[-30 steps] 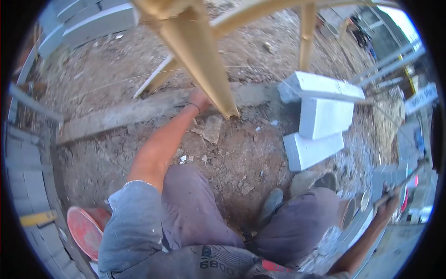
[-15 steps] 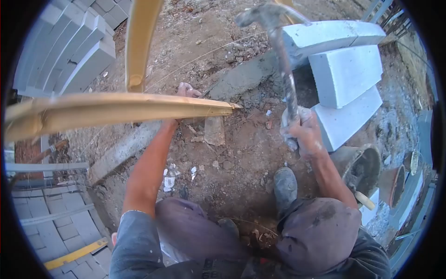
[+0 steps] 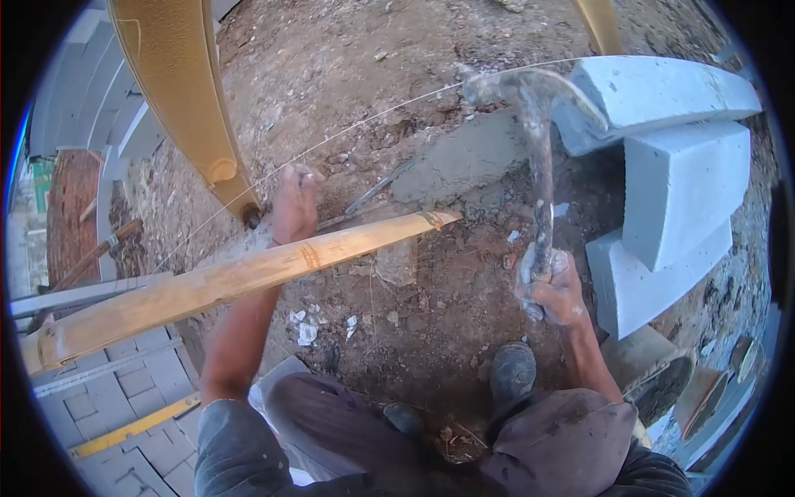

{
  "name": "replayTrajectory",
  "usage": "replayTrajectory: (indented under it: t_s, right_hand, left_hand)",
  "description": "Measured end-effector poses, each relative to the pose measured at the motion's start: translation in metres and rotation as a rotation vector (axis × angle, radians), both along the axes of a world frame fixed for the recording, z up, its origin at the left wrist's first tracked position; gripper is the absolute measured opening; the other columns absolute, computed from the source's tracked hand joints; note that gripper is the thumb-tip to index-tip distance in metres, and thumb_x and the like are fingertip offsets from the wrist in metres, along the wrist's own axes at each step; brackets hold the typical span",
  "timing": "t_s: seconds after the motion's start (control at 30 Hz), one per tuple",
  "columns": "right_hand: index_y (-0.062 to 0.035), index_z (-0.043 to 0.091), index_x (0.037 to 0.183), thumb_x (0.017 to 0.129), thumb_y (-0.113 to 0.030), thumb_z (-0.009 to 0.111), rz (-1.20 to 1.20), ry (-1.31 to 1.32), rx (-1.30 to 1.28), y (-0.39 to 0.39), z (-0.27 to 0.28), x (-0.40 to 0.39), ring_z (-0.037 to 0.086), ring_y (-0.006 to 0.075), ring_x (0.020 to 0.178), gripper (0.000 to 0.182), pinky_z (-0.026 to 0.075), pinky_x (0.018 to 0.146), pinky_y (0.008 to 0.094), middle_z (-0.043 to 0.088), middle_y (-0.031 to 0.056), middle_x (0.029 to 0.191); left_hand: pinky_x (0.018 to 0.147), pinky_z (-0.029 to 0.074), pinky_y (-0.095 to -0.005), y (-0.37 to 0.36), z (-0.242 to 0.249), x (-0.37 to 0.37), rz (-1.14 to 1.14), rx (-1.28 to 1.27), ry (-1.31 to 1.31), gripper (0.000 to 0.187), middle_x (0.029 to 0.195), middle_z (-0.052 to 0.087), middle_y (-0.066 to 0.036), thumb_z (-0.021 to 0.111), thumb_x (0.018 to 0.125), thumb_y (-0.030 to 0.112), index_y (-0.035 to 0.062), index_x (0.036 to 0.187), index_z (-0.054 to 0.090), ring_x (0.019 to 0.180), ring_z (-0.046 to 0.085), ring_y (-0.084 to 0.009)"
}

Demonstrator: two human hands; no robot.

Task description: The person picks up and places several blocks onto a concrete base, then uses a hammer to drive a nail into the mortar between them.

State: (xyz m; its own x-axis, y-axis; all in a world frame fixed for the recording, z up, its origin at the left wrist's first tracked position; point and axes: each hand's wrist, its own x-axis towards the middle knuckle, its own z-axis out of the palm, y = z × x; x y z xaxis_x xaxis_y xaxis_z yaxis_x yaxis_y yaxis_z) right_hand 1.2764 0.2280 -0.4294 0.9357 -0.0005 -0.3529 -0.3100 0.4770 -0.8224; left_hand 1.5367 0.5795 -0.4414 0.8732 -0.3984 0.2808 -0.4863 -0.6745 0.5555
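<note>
My right hand (image 3: 553,290) is wrapped round the lower handle of a claw hammer (image 3: 542,174). The hammer stands upright with its metal head at the top, in front of the nearest pale block. My left hand (image 3: 296,203) is raised at left centre, its fingers curled; what they hold, if anything, is hidden. Near it runs a taut thin string (image 3: 373,109). A pale wooden strip (image 3: 248,269) with a pointed end crosses in front of my left forearm. Right of my left hand, a thin rod (image 3: 379,189) lies by a strip of grey mortar (image 3: 472,157).
White blocks (image 3: 687,195) are stacked at the right, with buckets (image 3: 654,369) below them. A yellow post (image 3: 178,91) rises at upper left, and another yellow post (image 3: 600,25) is at the top. Grey pavers (image 3: 124,385) lie lower left. My boot (image 3: 512,371) rests on the dirt.
The view has shifted, so blocks and hammer appear farther right and lower. My left hand has come into fuller view above the wooden strip. The hammer stays in my right hand.
</note>
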Motion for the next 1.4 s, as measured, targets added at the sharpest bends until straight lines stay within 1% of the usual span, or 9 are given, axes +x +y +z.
replayTrajectory:
  t_s: [0.23,0.5,0.6,0.63,0.7,0.8,0.93,1.1,1.4]
  right_hand:
    - [-0.0044,0.060,0.078,0.075,0.001,0.074,0.103,0.040,-0.029,-0.006,-0.014,0.008,0.053,0.0087,0.051,0.015,0.040,0.046,0.0267,0.058,0.0016,0.062]
    - [-0.0049,0.059,0.076,0.077,0.000,0.073,0.075,0.076,-0.029,-0.007,-0.018,0.017,0.053,0.0076,0.053,0.015,0.040,0.048,0.0266,0.058,0.0002,0.063]
    - [-0.0058,0.058,0.075,0.077,0.000,0.074,0.080,0.101,-0.122,-0.014,-0.026,0.010,0.052,0.0072,0.052,0.017,0.040,0.048,0.0270,0.056,-0.0011,0.062]
    - [-0.0064,0.057,0.075,0.078,-0.001,0.074,0.082,0.051,-0.181,-0.015,-0.034,0.008,0.051,0.0070,0.052,0.018,0.040,0.048,0.0273,0.055,-0.0017,0.062]
    - [-0.0070,0.057,0.074,0.078,-0.001,0.074,0.083,-0.008,-0.247,-0.014,-0.030,0.011,0.050,0.0068,0.052,0.019,0.039,0.048,0.0275,0.054,-0.0023,0.062]
    - [-0.0078,0.056,0.073,0.078,-0.001,0.075,0.096,0.095,-0.148,-0.009,-0.014,0.015,0.049,0.0068,0.053,0.021,0.039,0.049,0.0280,0.053,-0.0031,0.061]
    - [-0.0075,0.057,0.074,0.077,0.001,0.075,0.094,0.075,-0.180,-0.006,-0.019,0.014,0.048,0.0067,0.054,0.020,0.039,0.050,0.0274,0.054,-0.0028,0.062]
    - [-0.0069,0.057,0.075,0.076,0.001,0.074,0.086,0.118,-0.214,-0.002,-0.026,0.000,0.049,0.0067,0.054,0.019,0.038,0.050,0.0271,0.054,-0.0022,0.062]
    - [-0.0071,0.058,0.077,0.077,0.000,0.075,0.136,0.170,-0.198,0.007,-0.028,-0.001,0.051,0.0067,0.054,0.018,0.040,0.049,0.0272,0.056,-0.0024,0.064]
  left_hand:
    - [0.084,0.049,-0.0429,-0.018,-0.008,-0.025,-0.012,0.032,0.327,0.024,0.088,0.065,-0.014,0.049,0.105,0.020,0.0031,0.096,0.064,0.091,0.064,-0.0324]
    - [0.082,0.047,-0.0492,-0.018,-0.003,-0.037,-0.491,0.551,-0.555,0.017,0.077,0.067,-0.008,0.061,0.097,0.024,0.0079,0.091,0.059,0.090,0.061,-0.0327]
    - [0.083,0.049,-0.0484,0.000,0.037,-0.025,-0.241,1.032,-0.196,0.016,0.087,0.071,-0.012,0.060,0.097,0.021,0.0076,0.092,0.065,0.082,0.064,-0.0339]
    - [0.083,0.049,-0.0484,0.010,0.038,-0.019,-0.245,1.034,-0.195,0.016,0.087,0.071,-0.012,0.060,0.097,0.021,0.0076,0.092,0.065,0.082,0.064,-0.0339]
    - [0.083,0.049,-0.0457,0.027,0.031,-0.008,0.082,0.430,-0.043,0.016,0.090,0.071,-0.011,0.066,0.092,0.018,0.0026,0.097,0.067,0.083,0.065,-0.0356]
    - [0.076,0.053,-0.0388,0.005,0.008,-0.010,-0.128,-0.005,-0.082,0.009,0.093,0.074,-0.013,0.073,0.088,0.010,0.0017,0.088,0.070,0.078,0.068,-0.0284]
    - [0.071,0.052,-0.0370,-0.032,-0.009,-0.029,-0.071,0.129,0.036,0.011,0.086,0.072,-0.011,0.080,0.081,0.009,0.0008,0.084,0.074,0.075,0.067,-0.0255]
    - [0.075,0.051,-0.0450,-0.029,-0.031,-0.033,-0.006,0.202,0.088,0.015,0.084,0.067,-0.015,0.081,0.077,0.015,0.0027,0.082,0.073,0.080,0.065,-0.0360]
    - [0.086,0.050,-0.0476,-0.045,-0.037,-0.036,0.082,0.321,-0.031,0.012,0.102,0.069,-0.021,0.077,0.075,0.003,0.0011,0.087,0.074,0.100,0.063,-0.0402]
